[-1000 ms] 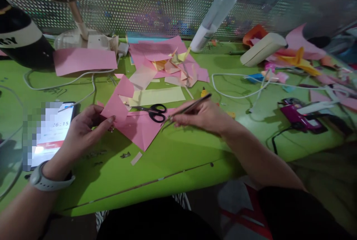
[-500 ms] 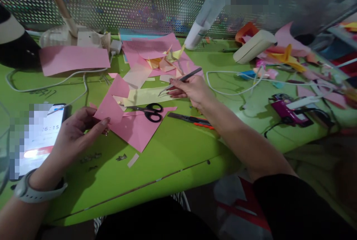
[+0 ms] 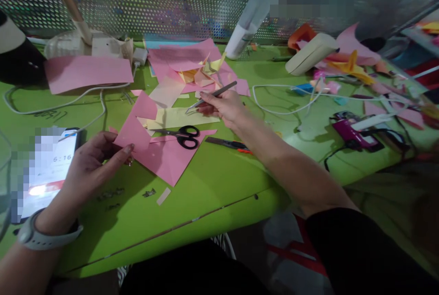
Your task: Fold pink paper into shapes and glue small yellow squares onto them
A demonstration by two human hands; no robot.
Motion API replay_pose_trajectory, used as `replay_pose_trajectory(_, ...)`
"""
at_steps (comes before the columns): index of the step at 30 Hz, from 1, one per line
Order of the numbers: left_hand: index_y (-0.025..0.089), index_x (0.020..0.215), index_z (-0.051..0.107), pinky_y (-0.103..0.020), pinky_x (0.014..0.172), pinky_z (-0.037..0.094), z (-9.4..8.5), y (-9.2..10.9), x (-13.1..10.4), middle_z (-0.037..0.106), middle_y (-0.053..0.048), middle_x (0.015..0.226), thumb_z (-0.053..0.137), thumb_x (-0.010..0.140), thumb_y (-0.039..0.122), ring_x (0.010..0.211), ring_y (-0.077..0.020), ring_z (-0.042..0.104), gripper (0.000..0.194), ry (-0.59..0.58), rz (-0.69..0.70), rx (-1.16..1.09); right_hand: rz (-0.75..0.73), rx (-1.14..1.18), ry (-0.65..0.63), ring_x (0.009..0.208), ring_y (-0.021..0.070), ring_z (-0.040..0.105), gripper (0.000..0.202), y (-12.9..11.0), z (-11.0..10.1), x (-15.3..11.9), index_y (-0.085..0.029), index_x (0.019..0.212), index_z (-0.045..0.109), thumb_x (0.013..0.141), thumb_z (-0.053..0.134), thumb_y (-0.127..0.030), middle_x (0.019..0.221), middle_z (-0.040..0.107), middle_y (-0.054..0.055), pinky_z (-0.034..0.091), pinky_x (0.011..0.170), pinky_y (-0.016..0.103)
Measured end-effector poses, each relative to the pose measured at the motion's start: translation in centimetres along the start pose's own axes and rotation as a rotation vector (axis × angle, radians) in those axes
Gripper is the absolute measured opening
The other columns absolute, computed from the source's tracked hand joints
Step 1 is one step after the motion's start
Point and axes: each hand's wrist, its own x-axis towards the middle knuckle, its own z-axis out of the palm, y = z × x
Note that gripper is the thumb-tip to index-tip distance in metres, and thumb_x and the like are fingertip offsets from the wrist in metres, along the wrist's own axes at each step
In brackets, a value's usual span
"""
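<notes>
My left hand (image 3: pixel 99 158) pinches the lower left edge of a small pink paper piece (image 3: pixel 139 119), which is tilted up off the table. In my right hand (image 3: pixel 221 105) is a pair of tweezers (image 3: pixel 224 88), its fine tips pointing left above a pale yellow paper strip (image 3: pixel 187 118). Black-handled scissors (image 3: pixel 188 137) lie across a larger pink sheet (image 3: pixel 173 164) between my hands. Below my right wrist rests a craft knife (image 3: pixel 226 143) with orange on its handle, partly covered by my forearm.
A lit phone (image 3: pixel 56 162) lies left of my left hand. Behind are a fan base (image 3: pixel 68 45), stacked pink paper (image 3: pixel 166 59) with folded scraps, and a leaning clear bottle (image 3: pixel 247 23). White cable (image 3: pixel 274 113), a purple device (image 3: pixel 348 135) and paper scraps lie on the right.
My right hand has moved left with the tweezers, bringing their tips nearer the small pink piece. My left hand keeps its hold and barely moves.
</notes>
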Motion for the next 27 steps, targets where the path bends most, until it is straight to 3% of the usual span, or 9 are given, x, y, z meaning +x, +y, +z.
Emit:
replay_pose_trajectory(6,0.023,0.094,0.064,-0.018,0.06,0.05,0.04,0.13,-0.01,0.068,0.003,0.079,0.07,0.086,0.024,0.068,-0.0079,0.064,0.01,-0.01,0.018,0.005,0.018,0.047,0.05,0.052,0.0112,0.07,0.012,0.37,0.66,0.06,-0.015,0.077,0.069,0.086,0.073,-0.021,0.061,0.073,0.002,0.058,0.052,0.018)
replay_pose_trajectory(27,0.021,0.098,0.064,-0.016,0.058,0.049,-0.05,0.1,-0.06,0.069,0.002,0.083,0.069,0.088,0.027,0.069,-0.0073,0.064,0.013,-0.01,0.001,0.007,-0.022,0.058,0.091,0.051,0.0096,0.067,0.015,0.71,0.51,0.25,-0.014,0.075,0.067,0.086,0.073,-0.021,0.06,0.07,0.001,0.059,0.055,0.019)
